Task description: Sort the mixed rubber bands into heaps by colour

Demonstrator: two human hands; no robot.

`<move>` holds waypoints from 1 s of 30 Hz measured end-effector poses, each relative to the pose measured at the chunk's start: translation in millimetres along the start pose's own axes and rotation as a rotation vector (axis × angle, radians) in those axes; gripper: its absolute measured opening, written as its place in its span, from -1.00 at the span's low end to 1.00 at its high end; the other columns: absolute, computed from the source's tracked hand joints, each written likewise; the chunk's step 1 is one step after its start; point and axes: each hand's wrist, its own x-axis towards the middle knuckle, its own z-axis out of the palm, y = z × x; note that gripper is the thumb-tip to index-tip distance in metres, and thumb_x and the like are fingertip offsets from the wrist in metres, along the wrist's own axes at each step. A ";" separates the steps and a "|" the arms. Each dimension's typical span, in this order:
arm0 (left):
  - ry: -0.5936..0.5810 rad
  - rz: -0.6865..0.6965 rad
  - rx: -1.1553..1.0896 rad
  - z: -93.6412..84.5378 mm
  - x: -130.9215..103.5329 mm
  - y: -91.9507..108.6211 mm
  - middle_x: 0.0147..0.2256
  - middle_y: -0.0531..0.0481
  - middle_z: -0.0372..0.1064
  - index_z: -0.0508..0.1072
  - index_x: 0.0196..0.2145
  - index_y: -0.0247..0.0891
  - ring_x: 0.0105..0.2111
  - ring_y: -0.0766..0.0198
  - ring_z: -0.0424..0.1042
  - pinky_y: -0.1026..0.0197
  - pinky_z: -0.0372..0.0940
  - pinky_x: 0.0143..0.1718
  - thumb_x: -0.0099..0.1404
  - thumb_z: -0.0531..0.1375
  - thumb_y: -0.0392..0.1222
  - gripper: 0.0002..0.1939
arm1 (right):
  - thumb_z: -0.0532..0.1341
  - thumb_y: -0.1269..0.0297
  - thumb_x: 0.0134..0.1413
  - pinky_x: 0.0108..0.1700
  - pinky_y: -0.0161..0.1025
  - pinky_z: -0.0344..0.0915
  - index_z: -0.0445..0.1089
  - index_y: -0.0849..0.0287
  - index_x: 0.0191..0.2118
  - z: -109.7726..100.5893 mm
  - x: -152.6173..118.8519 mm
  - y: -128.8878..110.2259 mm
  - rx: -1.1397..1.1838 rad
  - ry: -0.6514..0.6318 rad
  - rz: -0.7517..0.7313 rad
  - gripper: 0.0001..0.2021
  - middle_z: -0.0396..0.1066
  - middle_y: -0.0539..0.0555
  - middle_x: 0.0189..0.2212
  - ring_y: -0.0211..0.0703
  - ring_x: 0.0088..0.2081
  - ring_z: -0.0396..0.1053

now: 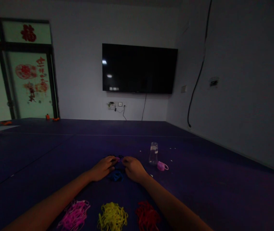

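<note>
My left hand [103, 168] is closed in a pinch on a small pink strand [118, 159], which shows at its fingertips over the purple tabletop. Facing it, my right hand [134, 168] has its fingers curled together; what they hold is hidden. A dark piece of strand shows just behind the fingertips. Between the wrists lies a small heap of blue strands [117, 175]. Nearer to me are three tangled heaps of thin looped strands: pink [75, 215] by my left forearm, yellow [112, 217] in the middle, red [147, 216] beside my right forearm.
Right of my right hand stands a clear bottle [153, 154], with a pink cap with a loop [161, 166] beside it. Small white scraps are scattered nearby. Orange items [47, 117] sit at the far left edge. A television [139, 69] hangs on the wall beyond.
</note>
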 end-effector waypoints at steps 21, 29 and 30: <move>0.053 -0.089 -0.235 13.1 13.5 -20.3 0.04 -0.04 0.32 0.40 -0.02 -0.15 0.12 0.11 0.15 0.02 0.04 0.14 0.35 -0.01 -0.07 -0.67 | 0.03 0.49 -0.08 -0.08 -0.26 0.21 0.41 0.25 -0.25 -1.1 0.5 -2.1 -0.024 -0.022 -0.038 -0.72 0.39 0.16 -0.19 -0.13 -0.17 0.33; 0.043 -0.013 -0.222 6.8 11.3 -12.5 0.01 -0.03 0.36 0.39 0.00 -0.13 0.09 0.14 0.19 0.02 0.04 0.14 0.37 -0.03 -0.07 -0.66 | 0.03 0.48 -0.07 -0.10 -0.26 0.20 0.41 0.25 -0.25 -3.1 0.5 -4.1 -0.050 -0.042 -0.024 -0.73 0.39 0.16 -0.21 -0.13 -0.18 0.33; 0.043 -0.008 -0.220 5.9 11.4 -11.3 0.01 -0.03 0.36 0.39 0.00 -0.13 0.08 0.14 0.19 0.01 0.04 0.14 0.37 -0.04 -0.07 -0.66 | 0.03 0.48 -0.07 -0.10 -0.26 0.21 0.41 0.25 -0.25 -3.5 0.4 -4.2 -0.048 -0.040 -0.018 -0.73 0.39 0.16 -0.21 -0.12 -0.19 0.33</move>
